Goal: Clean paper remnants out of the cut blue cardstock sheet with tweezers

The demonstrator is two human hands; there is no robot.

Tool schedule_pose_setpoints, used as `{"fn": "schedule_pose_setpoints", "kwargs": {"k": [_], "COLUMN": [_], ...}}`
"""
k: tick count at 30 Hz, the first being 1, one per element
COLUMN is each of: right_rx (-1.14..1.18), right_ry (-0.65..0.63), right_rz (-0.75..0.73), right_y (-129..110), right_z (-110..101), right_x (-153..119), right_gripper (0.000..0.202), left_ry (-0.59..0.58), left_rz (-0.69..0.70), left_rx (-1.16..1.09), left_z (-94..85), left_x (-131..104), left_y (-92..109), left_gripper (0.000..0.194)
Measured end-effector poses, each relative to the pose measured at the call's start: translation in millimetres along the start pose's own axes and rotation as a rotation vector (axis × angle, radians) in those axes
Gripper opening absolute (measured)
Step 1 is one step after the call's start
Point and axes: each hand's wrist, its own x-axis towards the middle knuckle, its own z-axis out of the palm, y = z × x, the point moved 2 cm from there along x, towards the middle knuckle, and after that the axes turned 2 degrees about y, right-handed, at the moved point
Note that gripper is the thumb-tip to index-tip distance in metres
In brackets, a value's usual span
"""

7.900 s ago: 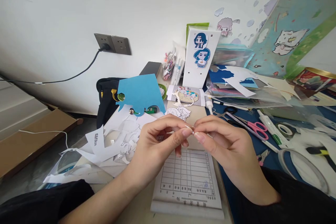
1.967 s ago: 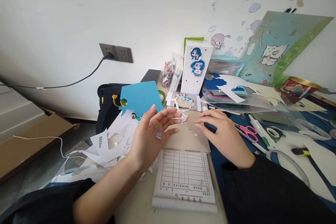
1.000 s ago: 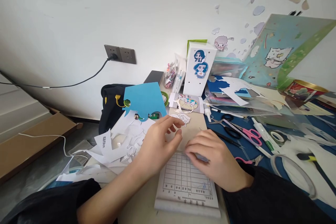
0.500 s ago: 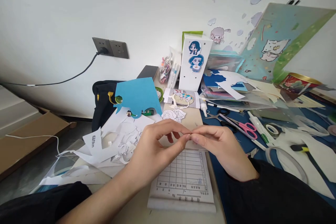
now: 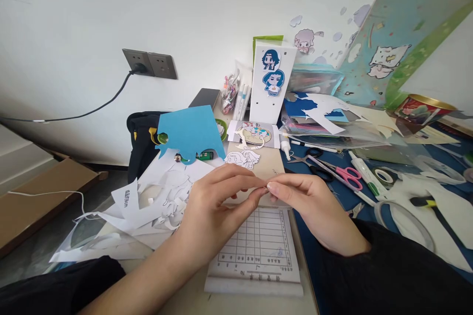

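The left hand [image 5: 216, 204] and the right hand [image 5: 308, 202] meet fingertip to fingertip above the near middle of the surface [image 5: 192, 295]. Thumb and forefinger of each are pinched narrow, the tips touching at one spot. Whatever sits between them is too small to make out, so I cannot tell what they hold.

Directly beneath the hands lies a notepad [image 5: 258, 251] printed with a grid, close to the surface's near edge, its brown cover [image 5: 268, 165] folded away from the person. On that cover, just past the fingers, rests a line-drawn paper figure [image 5: 242, 159], and behind it a coloured cutout [image 5: 254, 135] on a white sheet.

Left of the left hand a heap of white paper scraps [image 5: 148, 202] spreads toward the surface's left edge, with a blue card sheet [image 5: 188, 130] standing tilted behind it. To the right of the right hand, on a dark blue mat [image 5: 332, 192], lie pink-handled scissors [image 5: 342, 173] and, nearer the right edge, a roll of clear tape [image 5: 404, 216]. At the far edge against the wall stands a white box [image 5: 273, 83] bearing two stickers.
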Motion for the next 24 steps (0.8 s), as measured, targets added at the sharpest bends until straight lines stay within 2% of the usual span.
{"fn": "schedule_pose_setpoints", "kwargs": {"k": [4,10,12,16,24], "right_rx": [0.07,0.126,0.092,-0.027,-0.065], "right_ry": [0.008,0.029,0.067,0.121,0.132], "right_rz": [0.007,0.024,0.001,-0.051,-0.053], "right_y": [1.0,-2.9,-4.4,-5.4,-4.2], "right_z": [0.0,4.1,5.1,6.6,6.4], "right_x": [-0.2,-1.2,-2.0,-3.5,-4.2], "right_gripper": [0.023,0.014,0.011,0.007,0.01], "left_ry": [0.016,-0.006,-0.012,-0.03,-0.012], "left_rz": [-0.07,-0.496,-0.569,-0.588,-0.493], "left_rx": [-0.083,-0.455,-0.527,-0.542,-0.408], "left_z": [-0.4,1.6,3.8,7.4,7.2], "left_x": [2.1,2.6,2.0,1.7,0.4], "left_y": [0.5,-8.3,-9.9,-8.6,-5.6], "left_gripper": [0.009,0.009,0.009,0.01,0.01]}}
